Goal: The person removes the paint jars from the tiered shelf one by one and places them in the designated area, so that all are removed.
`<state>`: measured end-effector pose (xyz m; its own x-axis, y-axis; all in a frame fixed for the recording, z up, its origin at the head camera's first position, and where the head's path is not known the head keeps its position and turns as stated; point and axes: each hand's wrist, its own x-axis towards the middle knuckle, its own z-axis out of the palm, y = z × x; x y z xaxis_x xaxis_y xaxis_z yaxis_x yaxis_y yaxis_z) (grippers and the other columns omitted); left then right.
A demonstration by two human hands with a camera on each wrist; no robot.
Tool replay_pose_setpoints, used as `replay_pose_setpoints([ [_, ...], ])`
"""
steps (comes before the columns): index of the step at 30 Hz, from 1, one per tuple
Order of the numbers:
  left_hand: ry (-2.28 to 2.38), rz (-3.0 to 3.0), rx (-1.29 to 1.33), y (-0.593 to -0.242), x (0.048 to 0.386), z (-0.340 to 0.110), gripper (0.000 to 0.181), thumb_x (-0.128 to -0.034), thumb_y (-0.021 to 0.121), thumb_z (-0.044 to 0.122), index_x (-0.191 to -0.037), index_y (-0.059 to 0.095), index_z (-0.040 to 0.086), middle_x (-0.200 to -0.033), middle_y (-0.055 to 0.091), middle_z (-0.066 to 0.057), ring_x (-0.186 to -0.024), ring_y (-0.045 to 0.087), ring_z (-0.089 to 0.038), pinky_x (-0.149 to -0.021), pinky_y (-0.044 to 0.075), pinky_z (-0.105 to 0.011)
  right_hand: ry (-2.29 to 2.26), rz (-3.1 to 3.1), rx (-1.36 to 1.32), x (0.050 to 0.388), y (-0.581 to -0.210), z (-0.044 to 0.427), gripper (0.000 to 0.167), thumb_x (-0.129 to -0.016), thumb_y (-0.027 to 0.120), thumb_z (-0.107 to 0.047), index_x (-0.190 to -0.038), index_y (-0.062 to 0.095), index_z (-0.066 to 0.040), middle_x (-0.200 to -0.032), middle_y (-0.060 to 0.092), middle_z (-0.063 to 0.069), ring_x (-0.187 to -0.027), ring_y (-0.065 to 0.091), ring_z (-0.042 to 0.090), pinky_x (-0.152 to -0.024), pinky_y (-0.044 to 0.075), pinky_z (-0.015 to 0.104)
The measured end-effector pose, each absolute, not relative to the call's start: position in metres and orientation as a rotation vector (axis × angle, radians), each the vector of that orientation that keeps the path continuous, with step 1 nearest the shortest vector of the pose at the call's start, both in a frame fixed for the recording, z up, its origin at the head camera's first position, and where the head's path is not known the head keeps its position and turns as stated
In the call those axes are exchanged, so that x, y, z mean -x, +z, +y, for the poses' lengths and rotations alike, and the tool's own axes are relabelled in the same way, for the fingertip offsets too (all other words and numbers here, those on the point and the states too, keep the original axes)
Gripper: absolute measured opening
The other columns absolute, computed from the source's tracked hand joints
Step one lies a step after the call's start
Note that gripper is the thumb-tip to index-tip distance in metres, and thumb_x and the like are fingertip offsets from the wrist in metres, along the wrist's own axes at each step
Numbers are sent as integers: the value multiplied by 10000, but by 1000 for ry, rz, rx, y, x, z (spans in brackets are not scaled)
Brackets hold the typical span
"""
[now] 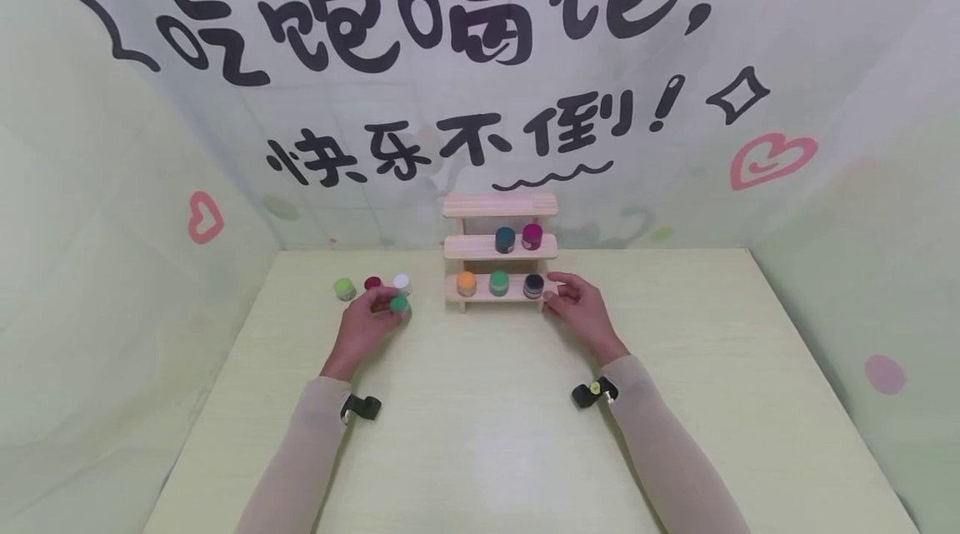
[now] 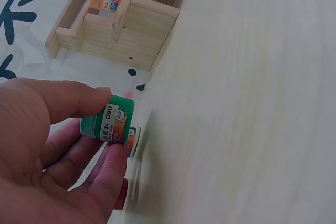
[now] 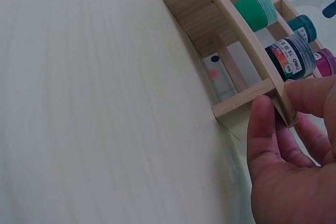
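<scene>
My left hand [image 1: 367, 321] pinches a small green paint jar [image 2: 107, 121] between thumb and fingertips, its printed label showing. Close behind it on the table are a white jar [image 1: 402, 282], a dark red jar [image 1: 372, 282] partly covered by the hand, and a light green jar [image 1: 344, 289]. With thumb above and fingers below, my right hand [image 1: 583, 313] holds the right end of the lowest board of a three-step wooden rack [image 3: 236, 22]. That board bears an orange jar [image 1: 467, 283], another green jar [image 1: 498, 282] and a dark jar [image 3: 291, 57], which stands nearest the right thumb.
A teal jar [image 1: 505, 240] and a magenta jar [image 1: 532, 236] stand on the rack's middle board. The pale table [image 1: 480, 417] ends at a fabric backdrop [image 1: 360, 217] with black lettering, close behind the rack. Fabric also hangs at both sides.
</scene>
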<state>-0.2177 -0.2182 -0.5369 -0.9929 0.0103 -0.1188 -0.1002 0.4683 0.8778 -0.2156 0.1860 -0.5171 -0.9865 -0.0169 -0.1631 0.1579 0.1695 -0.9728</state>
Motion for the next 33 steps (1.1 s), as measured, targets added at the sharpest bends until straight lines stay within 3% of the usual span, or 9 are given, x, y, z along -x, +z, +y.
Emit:
replay_pose_setpoints([
  [7, 1561, 2620, 95, -536, 213, -216, 483, -922, 815, 149, -1373, 646, 126, -1333, 677, -153, -1250, 675, -342, -1114, 552, -483, -1949, 2284, -140, 222, -535, 188, 467, -1012, 715, -100, -1460, 592, -48, -1033, 722, 97, -1035, 767, 317, -905, 650, 292],
  [17, 1510, 2644, 116, -539, 214, -216, 475, -932, 808, 146, -1375, 641, 106, -1341, 676, -176, -1251, 686, -334, -1096, 573, -446, -1982, 2310, -125, 222, -540, 189, 438, -1001, 739, -129, -1420, 625, -74, -1028, 717, 105, -917, 767, 160, -857, 646, 235],
  [27, 1555, 2618, 127, -524, 216, -216, 489, -924, 816, 251, -1369, 642, 143, -1392, 660, -148, -1323, 637, -363, -1118, 542, -517, -1993, 2306, -128, 223, -541, 190, 408, -1000, 731, -117, -1397, 637, -92, -1013, 718, 97, -877, 760, 117, -836, 643, 218],
  [33, 1585, 2617, 137, -517, 219, -214, 487, -947, 787, 310, -1379, 633, 146, -1382, 654, -120, -1318, 628, -327, -1099, 556, -494, -1998, 2299, -127, 223, -543, 191, 424, -1005, 731, -124, -1412, 626, -74, -1002, 720, 74, -881, 756, 108, -840, 638, 209],
])
